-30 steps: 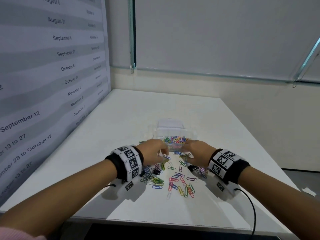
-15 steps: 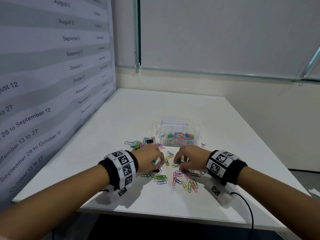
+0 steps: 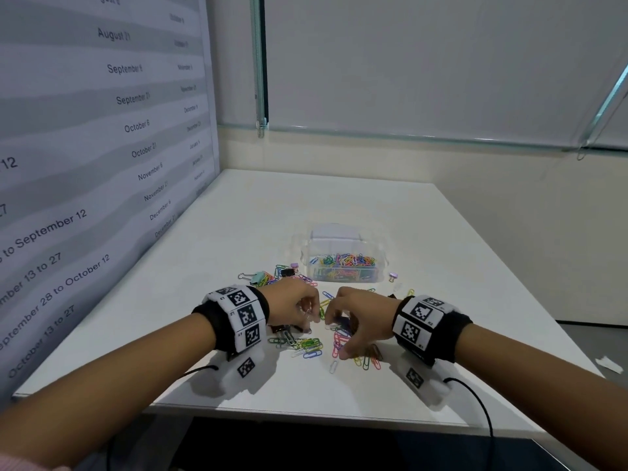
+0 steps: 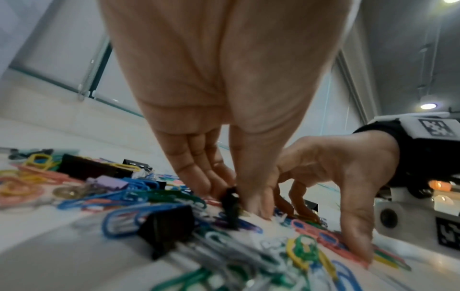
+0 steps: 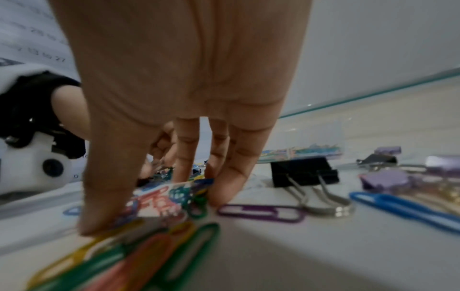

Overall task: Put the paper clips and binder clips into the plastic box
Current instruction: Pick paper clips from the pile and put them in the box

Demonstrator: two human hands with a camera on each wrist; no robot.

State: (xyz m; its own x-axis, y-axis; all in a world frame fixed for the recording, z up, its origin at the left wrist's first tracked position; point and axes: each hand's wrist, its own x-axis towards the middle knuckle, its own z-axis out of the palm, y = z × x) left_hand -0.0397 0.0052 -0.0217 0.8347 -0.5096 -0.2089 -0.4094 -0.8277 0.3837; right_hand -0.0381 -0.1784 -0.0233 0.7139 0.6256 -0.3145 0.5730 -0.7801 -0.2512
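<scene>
Here, a white table (image 3: 238, 232) stands against a wall calendar (image 3: 85, 147). A clear plastic box (image 3: 343, 263), partly filled with coloured paper clips, sits beyond both hands. The left hand (image 3: 292, 307) pinches a small black binder clip (image 4: 230, 198) over the loose paper clips (image 3: 307, 346). The right hand (image 3: 363, 317) spreads downward, thumb and fingertips pressing together scattered clips; another black binder clip (image 5: 302, 171) lies just beside it.
</scene>
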